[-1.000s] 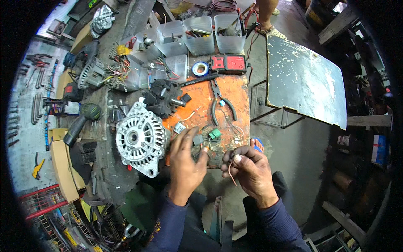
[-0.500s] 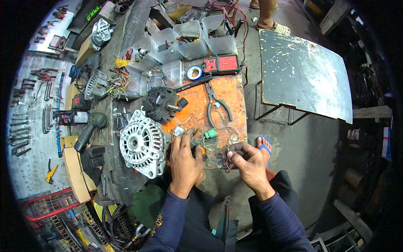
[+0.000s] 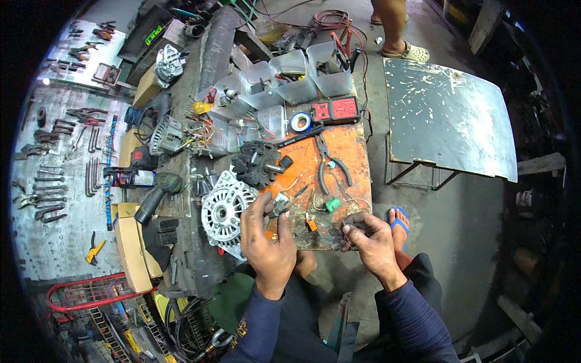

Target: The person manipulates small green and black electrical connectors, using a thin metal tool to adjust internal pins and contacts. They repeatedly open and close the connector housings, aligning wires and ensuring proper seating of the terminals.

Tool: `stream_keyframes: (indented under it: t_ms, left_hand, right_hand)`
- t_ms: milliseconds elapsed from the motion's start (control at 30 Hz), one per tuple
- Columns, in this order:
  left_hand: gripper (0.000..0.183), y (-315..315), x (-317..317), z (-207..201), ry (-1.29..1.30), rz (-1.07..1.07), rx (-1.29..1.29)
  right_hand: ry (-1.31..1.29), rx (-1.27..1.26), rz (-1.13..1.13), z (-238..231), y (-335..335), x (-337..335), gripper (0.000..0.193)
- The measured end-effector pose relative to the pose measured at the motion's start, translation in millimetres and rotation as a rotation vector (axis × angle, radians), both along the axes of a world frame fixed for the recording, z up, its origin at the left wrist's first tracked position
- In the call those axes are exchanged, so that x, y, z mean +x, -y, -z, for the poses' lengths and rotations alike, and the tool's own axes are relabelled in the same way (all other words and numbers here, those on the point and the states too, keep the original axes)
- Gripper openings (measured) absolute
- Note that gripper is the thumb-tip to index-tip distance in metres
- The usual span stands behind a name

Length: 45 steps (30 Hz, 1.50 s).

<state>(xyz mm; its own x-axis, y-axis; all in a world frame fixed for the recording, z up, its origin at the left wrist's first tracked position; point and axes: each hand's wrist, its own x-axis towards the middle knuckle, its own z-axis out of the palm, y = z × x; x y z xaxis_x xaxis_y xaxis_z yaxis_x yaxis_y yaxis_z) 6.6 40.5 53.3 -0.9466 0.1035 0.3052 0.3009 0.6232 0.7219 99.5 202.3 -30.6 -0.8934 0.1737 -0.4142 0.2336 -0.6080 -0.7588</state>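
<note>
My left hand (image 3: 266,254) is raised between the silver alternator housing (image 3: 212,209) and the orange board (image 3: 357,157), a small dark connector (image 3: 278,209) between its thumb and fingers. Just beyond it lies a white connector (image 3: 281,198). My right hand (image 3: 372,242) is closed in a pinch at the board's near right corner; a thin wire shows at the fingertips, its far end hidden. Between my hands rest a green connector (image 3: 332,204) with a pale lead and a small orange connector (image 3: 311,225). Pliers (image 3: 327,163) lie beyond them, handles toward me.
A dark rotor (image 3: 254,163) sits beside the housing. Clear bins (image 3: 293,78) of parts, a tape roll (image 3: 300,122) and a red tester (image 3: 336,110) line the far side. A cordless driver (image 3: 158,193) lies left. A person's foot (image 3: 414,52) stands beyond the grey panel (image 3: 451,121).
The view has shifted, so the bench appears farther right and lower. My left hand has lifted back from the board with the dark connector, uncovering the orange connector. My right hand keeps its pinch.
</note>
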Motion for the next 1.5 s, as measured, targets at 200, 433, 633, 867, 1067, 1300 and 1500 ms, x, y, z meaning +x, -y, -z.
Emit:
stream_keyframes:
  t_ms: [200,433,633,867,1067,1300,1500]
  left_hand:
    - [0.057,17,20,-25,0.066,0.122,0.425]
    - [0.048,45,47,-48,0.028,0.202,0.149]
    - [0.059,38,67,-100,-0.035,0.341,-0.109]
    - [0.056,54,107,-134,0.040,0.387,-0.077]
    - [0.061,72,142,-142,0.073,0.364,-0.048]
    - [0.058,80,167,-142,0.143,0.330,0.009]
    - [0.052,86,174,-139,0.178,0.353,-0.024]
  right_hand:
    - [-0.028,0.080,-0.039,7,7,-6,0.014]
    - [-0.035,-0.061,0.009,-9,14,-3,0.016]
    - [-0.051,-0.148,0.126,-55,2,34,0.015]
    - [-0.089,-0.219,0.084,-118,38,100,0.014]
    - [-0.023,-0.252,0.061,-150,69,139,0.016]
    - [-0.009,-0.444,-0.004,-160,93,161,0.017]
    - [0.012,-0.521,-0.020,-164,97,165,0.021]
